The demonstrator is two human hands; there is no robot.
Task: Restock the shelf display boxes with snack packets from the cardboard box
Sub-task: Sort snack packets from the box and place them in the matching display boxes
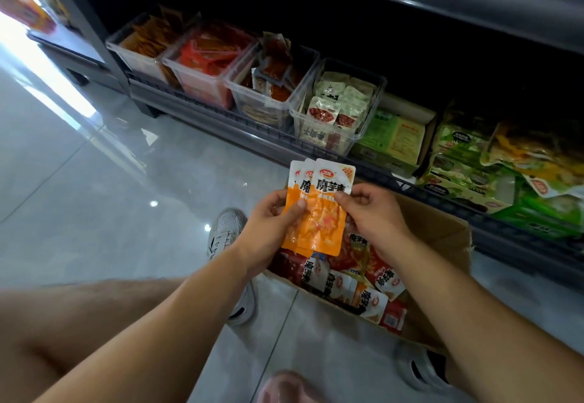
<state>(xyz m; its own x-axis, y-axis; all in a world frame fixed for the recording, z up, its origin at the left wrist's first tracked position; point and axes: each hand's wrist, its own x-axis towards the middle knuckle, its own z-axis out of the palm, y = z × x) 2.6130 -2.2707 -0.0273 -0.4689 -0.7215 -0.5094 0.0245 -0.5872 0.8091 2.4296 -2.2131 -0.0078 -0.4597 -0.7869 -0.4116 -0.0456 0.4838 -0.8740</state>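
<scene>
A glossy grey tiled floor (94, 181) spreads to the left of the open brown cardboard box (442, 232). A grey mesh sneaker (226, 229) stands on it just beside the box's left wall.

Up and to the left of the cardboard box, on the dark metal bottom shelf (202, 102), four clear plastic display boxes stand side by side. The first holds brown-orange packets (132, 58) and the second red packets (196, 83). The third holds dark red packets (252, 99), some poking up over its rim. The fourth, the nearest to the cardboard box, holds white packets with a red picture (322, 140).

Above the cardboard box's left end, the left hand (271, 219) grips a small fanned stack of orange-and-white snack packets (325, 200). Its thumb lies across their front and its fingers go behind them. The packets stand upright, white tops up, clear of the box's contents. The right hand (376, 213) pinches the stack's right edge between thumb and curled fingers.

Inside the cardboard box, under both hands, lie loose red, white and orange snack packets (344, 279) in a jumble.

Above and to the right of the cardboard box, the shelf holds green printed cartons (392, 137) and a heap of green and yellow bags (521, 162).
</scene>
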